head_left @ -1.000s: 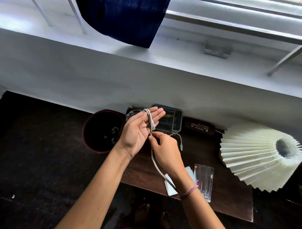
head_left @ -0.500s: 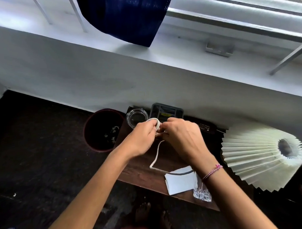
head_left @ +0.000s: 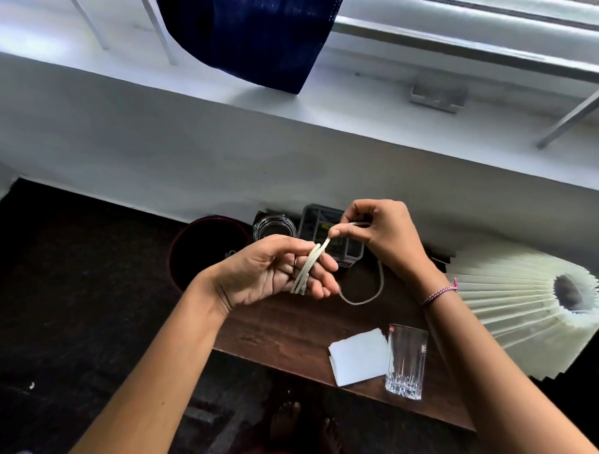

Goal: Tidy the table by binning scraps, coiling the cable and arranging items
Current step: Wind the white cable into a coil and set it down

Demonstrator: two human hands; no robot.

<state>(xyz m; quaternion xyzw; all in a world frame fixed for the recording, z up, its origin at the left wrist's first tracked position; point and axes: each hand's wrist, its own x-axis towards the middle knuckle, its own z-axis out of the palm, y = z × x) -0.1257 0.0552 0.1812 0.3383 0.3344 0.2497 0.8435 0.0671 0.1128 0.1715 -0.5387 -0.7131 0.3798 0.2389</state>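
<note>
Our hands have lifted off the surface (head_left: 288,332); the cable (head_left: 304,272) now loops round the fingers of our left hand (head_left: 266,279), while our right hand (head_left: 385,239) pinches the next turn. A slack tail remains, so coiling continues.

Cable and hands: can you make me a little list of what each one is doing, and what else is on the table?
cable: pale, several loops wound round the left fingers, slack hanging below the right hand
left hand: palm up, holds the loops
right hand: pinches the cable just past the loops
table: brown wood
on it: tumbler, white paper, ashtray, grey box
right end: pleated lampshade
left end: dark bin
</note>
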